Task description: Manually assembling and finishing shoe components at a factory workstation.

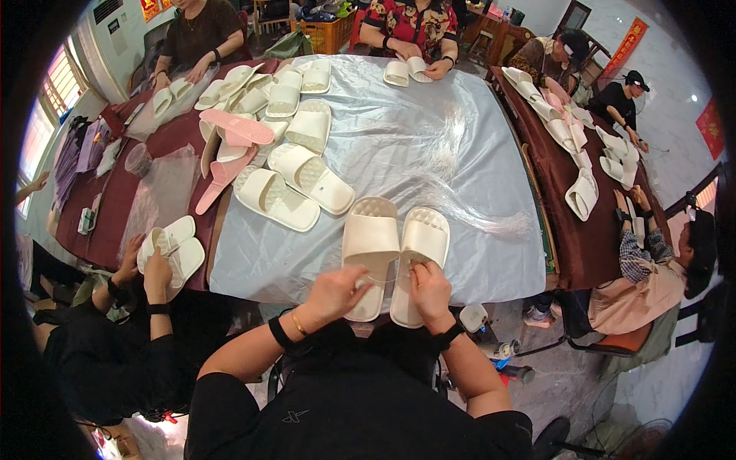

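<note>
A pair of cream slide slippers lies side by side at the table's near edge: the left slipper [371,230] and the right slipper [425,238], toes pointing away from me. My left hand [336,294] is closed in a pinch over the heel of the left one. Above the right slipper's footbed, my right hand [429,290] is also pinched. Between my fingers runs a thin clear strand [381,280], faint against the cream soles. Loose bundles of similar clear strands [454,126] lie farther back on the grey table cover [368,115].
Several cream slippers [277,198] and pink slippers [230,126] are piled left of my pair. A person across the table [414,31] handles two slippers. At the left, another person's hands [153,268] hold a cream pair. A brown-covered table [552,222] with slippers stands at right.
</note>
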Demonstrator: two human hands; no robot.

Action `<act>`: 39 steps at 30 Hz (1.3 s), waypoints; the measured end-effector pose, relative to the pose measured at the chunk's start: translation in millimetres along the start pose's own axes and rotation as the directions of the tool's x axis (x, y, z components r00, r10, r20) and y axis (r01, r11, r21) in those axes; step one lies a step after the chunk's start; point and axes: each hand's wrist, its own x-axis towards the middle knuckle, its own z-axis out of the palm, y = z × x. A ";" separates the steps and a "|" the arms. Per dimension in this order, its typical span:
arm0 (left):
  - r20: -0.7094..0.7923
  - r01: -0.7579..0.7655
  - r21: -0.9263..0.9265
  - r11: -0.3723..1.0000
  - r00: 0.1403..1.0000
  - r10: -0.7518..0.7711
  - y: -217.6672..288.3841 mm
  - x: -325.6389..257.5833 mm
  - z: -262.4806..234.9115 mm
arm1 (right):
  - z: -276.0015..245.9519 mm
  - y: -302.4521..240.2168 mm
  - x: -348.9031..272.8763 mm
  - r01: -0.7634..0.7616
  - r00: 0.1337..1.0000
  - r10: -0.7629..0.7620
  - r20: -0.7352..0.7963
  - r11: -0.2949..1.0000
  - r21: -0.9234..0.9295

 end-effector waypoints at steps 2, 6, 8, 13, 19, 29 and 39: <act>0.065 -0.153 0.032 0.988 0.986 0.151 7.2 -0.6 3.3 | 1.7 0.7 0.1 -0.005 1.000 0.005 0.015 1.000 -0.020; 0.114 -0.349 0.128 0.928 0.935 0.336 1.1 6.7 18.7 | 1.9 -0.4 1.0 0.003 1.000 -0.003 -0.008 1.000 0.004; 0.026 -0.348 0.187 0.918 0.936 0.350 -2.7 11.8 23.6 | 0.5 -2.1 1.6 -0.012 1.000 0.012 0.000 1.000 0.008; -0.007 -0.222 0.162 0.961 0.974 0.226 -16.9 13.0 20.8 | 3.5 -1.8 -0.9 -0.012 1.000 0.011 0.003 1.000 0.011; -0.003 -0.085 0.030 0.996 0.996 0.085 -15.1 15.4 1.8 | 7.6 -1.6 0.2 -0.006 1.000 0.006 -0.028 1.000 -0.024; 0.189 -0.364 0.218 0.906 0.926 0.327 -20.1 19.7 34.0 | 14.9 -0.9 -0.7 -0.024 1.000 0.024 -0.013 1.000 -0.002; 0.065 -0.260 0.265 0.928 0.965 0.252 -14.8 20.4 29.6 | 8.8 -9.4 -0.8 -0.038 0.999 0.038 0.003 0.999 -0.013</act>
